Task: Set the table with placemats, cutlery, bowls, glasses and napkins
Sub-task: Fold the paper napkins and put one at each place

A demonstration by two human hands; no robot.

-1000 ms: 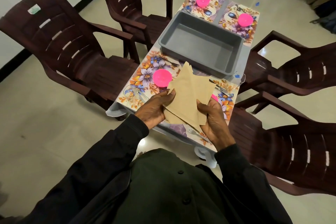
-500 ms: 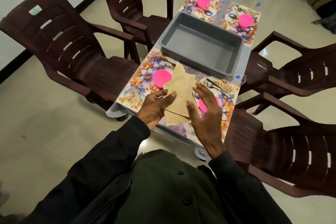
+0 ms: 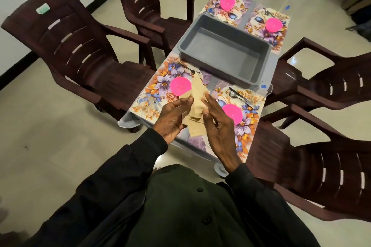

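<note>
A bunch of beige napkins stands between my hands above the table's near end. My left hand grips it from the left. My right hand presses its fingertips against the napkins from the right, fingers spread. Below lie two floral placemats, the near left placemat and the near right placemat, each with a pink bowl: left bowl, right bowl. A spoon and knife lie on the right mat. A clear glass sits at the left mat's corner.
A grey empty tub fills the table's middle. Two more floral mats with pink bowls, far left bowl and far right bowl, lie at the far end. Dark brown plastic chairs stand on both sides: left chair, right chair.
The napkins went from a wide fan to a narrow upright bunch. My right hand let go of them, swung over, and now presses against their right side.
</note>
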